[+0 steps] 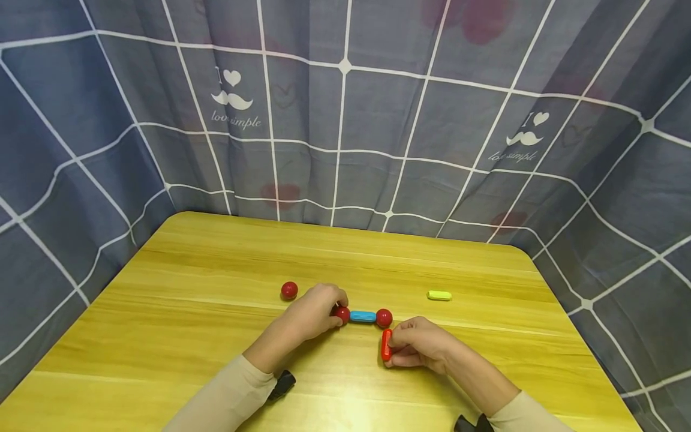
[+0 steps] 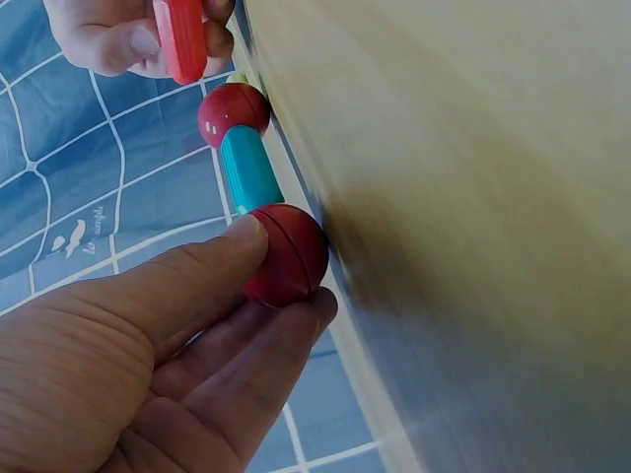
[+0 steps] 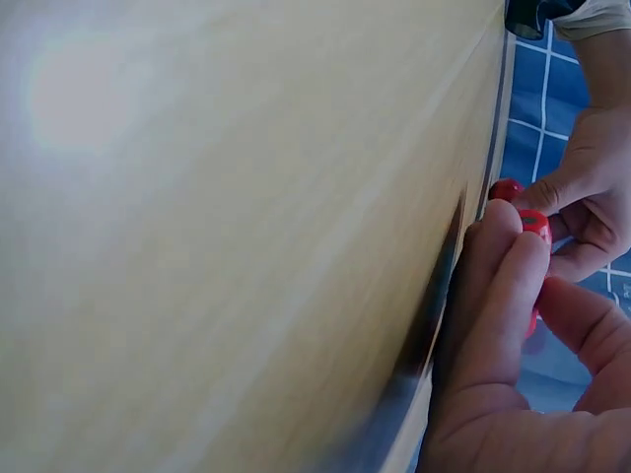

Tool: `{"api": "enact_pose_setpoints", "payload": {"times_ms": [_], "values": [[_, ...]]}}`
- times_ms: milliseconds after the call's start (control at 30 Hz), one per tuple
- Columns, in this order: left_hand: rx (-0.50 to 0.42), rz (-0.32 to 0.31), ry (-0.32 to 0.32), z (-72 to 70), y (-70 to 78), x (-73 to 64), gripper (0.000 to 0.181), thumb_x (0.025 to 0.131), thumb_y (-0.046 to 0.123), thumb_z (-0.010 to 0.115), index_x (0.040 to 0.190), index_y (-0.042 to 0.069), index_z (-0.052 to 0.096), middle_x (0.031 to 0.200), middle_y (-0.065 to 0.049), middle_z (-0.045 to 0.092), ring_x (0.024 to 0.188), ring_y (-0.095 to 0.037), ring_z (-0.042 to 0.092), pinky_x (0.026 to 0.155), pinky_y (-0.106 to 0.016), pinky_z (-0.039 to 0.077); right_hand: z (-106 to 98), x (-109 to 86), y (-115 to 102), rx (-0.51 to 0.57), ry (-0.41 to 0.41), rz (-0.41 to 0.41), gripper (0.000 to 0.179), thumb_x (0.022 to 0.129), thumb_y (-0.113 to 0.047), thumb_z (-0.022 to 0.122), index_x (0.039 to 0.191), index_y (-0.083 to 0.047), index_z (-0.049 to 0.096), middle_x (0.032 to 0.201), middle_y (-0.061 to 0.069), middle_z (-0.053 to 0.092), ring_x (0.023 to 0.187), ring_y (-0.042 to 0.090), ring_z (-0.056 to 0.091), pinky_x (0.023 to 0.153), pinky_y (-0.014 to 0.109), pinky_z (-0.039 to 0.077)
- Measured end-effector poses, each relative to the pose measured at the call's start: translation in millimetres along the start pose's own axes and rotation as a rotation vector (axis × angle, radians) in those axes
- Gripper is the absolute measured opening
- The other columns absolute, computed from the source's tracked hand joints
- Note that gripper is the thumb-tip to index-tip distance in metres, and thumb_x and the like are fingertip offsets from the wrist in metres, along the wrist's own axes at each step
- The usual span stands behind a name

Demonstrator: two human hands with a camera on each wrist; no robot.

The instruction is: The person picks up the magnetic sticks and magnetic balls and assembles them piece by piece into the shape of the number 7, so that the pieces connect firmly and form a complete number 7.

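A blue ribbed rod joins two red balls on the table, one at each end. My left hand pinches the left red ball between thumb and fingers. The right red ball is at the far end of the blue rod, close to my right hand. That hand pinches a red rod, whose upper end points toward the right ball. In the right wrist view the fingers hide much of the red rod.
A loose red ball lies on the wooden table beyond my left hand. A short yellow-green rod lies at the right, past my right hand. A grey checked curtain hangs around the table's back and sides.
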State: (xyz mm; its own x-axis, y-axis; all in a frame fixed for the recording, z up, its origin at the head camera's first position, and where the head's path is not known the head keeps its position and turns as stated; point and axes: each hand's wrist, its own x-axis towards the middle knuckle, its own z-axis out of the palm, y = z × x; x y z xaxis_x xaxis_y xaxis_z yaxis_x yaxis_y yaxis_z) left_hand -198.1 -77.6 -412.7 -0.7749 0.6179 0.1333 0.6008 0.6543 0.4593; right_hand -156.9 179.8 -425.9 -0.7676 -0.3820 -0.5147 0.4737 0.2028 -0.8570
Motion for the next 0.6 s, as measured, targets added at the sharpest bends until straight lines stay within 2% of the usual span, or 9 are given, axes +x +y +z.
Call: {"api": "enact_pose_setpoints", "payload": {"times_ms": [200, 600], "values": [[-0.002, -0.007, -0.003, -0.9, 0.6, -0.1, 0.017, 0.079, 0.009, 0.082, 0.091, 0.004, 0.071, 0.087, -0.002, 0.066, 0.082, -0.019, 0.061, 0.071, -0.027, 0.049, 0.0, 2.0, 0.4, 0.070, -0.042, 0.026, 0.016, 0.086, -0.009, 0.063, 0.092, 0.007, 0.064, 0.081, 0.017, 0.071, 0.074, 0.022, 0.072, 0.064, 0.023, 0.055], [0.006, -0.005, -0.014, -2.2, 1.3, 0.0, 0.017, 0.080, 0.009, 0.081, 0.092, 0.005, 0.071, 0.088, -0.002, 0.067, 0.083, -0.017, 0.060, 0.073, -0.027, 0.050, 4.1, 6.3, -0.9, 0.096, -0.031, 0.017, 0.016, 0.089, -0.006, 0.061, 0.096, 0.008, 0.064, 0.082, 0.018, 0.071, 0.075, 0.023, 0.072, 0.065, 0.022, 0.055]]}}
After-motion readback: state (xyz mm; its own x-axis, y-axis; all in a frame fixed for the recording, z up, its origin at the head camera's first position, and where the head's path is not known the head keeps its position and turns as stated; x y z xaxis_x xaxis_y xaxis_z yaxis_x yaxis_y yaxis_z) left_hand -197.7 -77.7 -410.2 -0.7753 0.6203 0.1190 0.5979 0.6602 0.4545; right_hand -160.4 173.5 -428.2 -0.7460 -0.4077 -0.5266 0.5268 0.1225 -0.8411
